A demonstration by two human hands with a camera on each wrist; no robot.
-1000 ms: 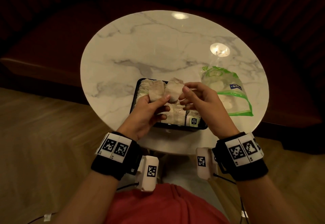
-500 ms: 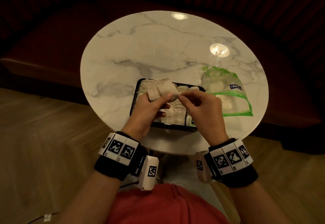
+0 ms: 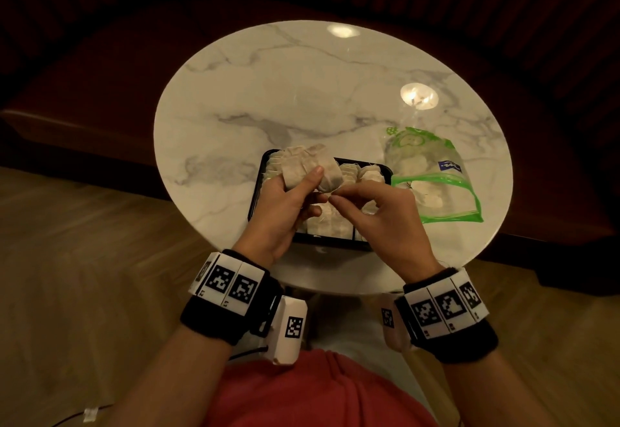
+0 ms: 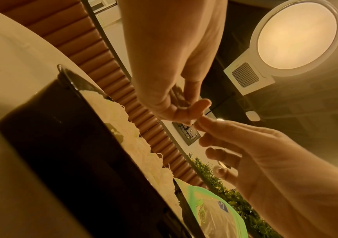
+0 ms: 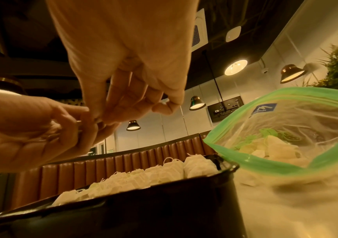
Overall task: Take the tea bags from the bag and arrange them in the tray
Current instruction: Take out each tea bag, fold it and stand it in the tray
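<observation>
White marble with grey veins forms the round tabletop (image 3: 302, 91), which reflects ceiling lamps and stands before a dark ribbed leather bench (image 5: 123, 162) in a dim, lamp-lit room. Near its front edge sits a black rectangular plastic tray (image 3: 255, 202) packed with rows of pale paper tea bags (image 5: 153, 173), and just beside it to the right lies a clear zip bag with green seal (image 3: 432, 185) holding more. Above the tray, the left hand (image 3: 285, 212) clamps two pale tea bags (image 3: 308, 168) between thumb and curled fingers, while the right hand (image 3: 385, 222) pinches thumb and forefinger together at their lower edge, on what cannot be told.
</observation>
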